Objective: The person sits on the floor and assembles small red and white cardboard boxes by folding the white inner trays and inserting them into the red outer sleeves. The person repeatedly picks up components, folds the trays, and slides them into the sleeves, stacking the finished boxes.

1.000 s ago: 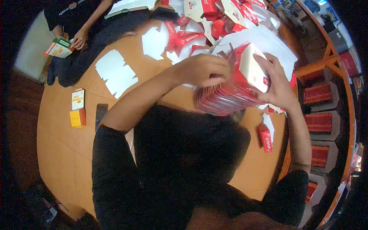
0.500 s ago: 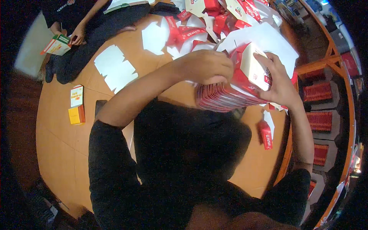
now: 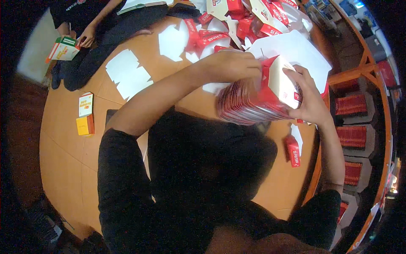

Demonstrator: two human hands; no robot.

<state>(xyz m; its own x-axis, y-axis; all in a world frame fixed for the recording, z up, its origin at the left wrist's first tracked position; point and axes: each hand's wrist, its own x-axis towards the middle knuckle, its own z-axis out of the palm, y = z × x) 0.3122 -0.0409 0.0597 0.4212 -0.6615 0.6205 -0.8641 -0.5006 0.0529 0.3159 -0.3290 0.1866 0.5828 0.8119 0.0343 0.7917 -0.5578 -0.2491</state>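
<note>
A long stack of nested red-and-white paper food boxes [image 3: 249,103] lies sideways in front of me, its cream-coloured end panel [image 3: 282,82] facing right. My right hand [image 3: 308,95] grips that end, thumb below and fingers over the top. Against the upper edge of the stack, my left hand [image 3: 237,67] has its fingers curled together beside the end box. What they pinch is hidden. A thin dark sliver stands up just past those fingertips. Behind the stack lies a large white sheet of card [image 3: 296,46].
Loose red-and-white boxes [image 3: 245,29] are heaped at the back. Flat white card blanks [image 3: 128,74] and a small yellow-and-white box [image 3: 86,114] lie left. One red box [image 3: 293,148] lies right, near racks of stacked red boxes [image 3: 353,137]. Another person's hand [image 3: 87,37] is at a green-and-white box.
Both hands and the end of the stack have shifted slightly right and down. My left fingers have moved closer to the end box's upper edge.
</note>
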